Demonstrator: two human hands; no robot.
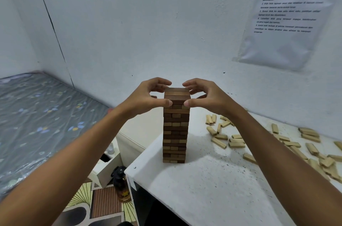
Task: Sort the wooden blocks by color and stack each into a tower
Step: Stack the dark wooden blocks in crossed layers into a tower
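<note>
A tall tower of dark brown wooden blocks (175,133) stands near the left front corner of the white table (212,188). My left hand (148,96) and my right hand (207,96) flank its top layer. Both thumbs press the near face of the top blocks, and the curled fingers reach over toward the far side. Several light tan blocks (231,140) lie scattered flat on the table to the right, under and past my right forearm.
A mattress (37,124) with a grey flowered cover lies at the left. Below the table's left edge stand a white box (109,166) and a dark bottle (121,185) on a patterned floor. A printed sheet (285,18) hangs on the wall.
</note>
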